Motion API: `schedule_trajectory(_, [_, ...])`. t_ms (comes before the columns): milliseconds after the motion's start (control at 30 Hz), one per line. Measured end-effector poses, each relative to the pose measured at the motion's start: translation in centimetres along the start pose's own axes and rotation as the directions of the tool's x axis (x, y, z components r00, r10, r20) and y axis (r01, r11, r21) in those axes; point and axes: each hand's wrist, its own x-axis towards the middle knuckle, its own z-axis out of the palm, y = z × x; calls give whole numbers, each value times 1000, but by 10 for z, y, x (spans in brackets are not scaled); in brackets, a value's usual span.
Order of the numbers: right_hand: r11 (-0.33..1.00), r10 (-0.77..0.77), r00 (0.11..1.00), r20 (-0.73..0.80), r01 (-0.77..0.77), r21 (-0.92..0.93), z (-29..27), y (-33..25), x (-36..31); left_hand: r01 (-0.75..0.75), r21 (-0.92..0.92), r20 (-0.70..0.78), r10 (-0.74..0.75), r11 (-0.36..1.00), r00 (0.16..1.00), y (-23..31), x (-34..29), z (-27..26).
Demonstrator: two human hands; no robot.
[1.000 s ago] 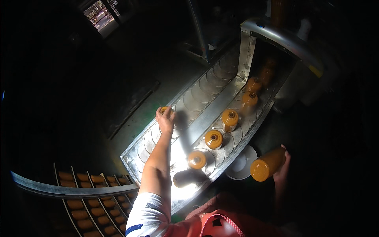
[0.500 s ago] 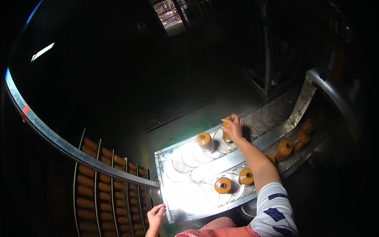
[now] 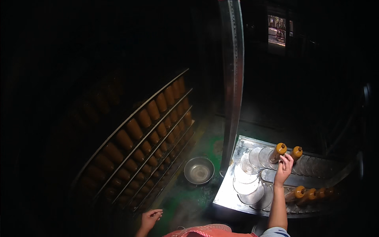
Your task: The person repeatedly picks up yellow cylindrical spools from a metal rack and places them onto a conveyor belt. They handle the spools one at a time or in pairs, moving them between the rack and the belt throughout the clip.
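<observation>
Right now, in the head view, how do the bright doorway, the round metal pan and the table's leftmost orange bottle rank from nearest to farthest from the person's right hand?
From the right hand:
1. Leftmost orange bottle, just ahead and slightly left.
2. Round metal pan, off to the left.
3. Bright doorway, far beyond, near the picture's top.

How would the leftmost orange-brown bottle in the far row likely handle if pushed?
The bottle would probably tip if pushed near its top, since it stands upright and taller than wide. Its shiny, domed shoulder suggests a smooth, perhaps slippery surface. Knocked over, its round body would likely roll.
</observation>
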Motion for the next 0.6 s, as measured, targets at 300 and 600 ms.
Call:
schedule_trajectory(300, [859,-447,657,607,128,495,373,-357,-117,-508,19,-512,445,861,735,87,41,-387])
schedule_trajectory(600, [678,-730,249,636,374,632,586,-449,-38,-303,624,-515,671,720,533,261,104,-383])
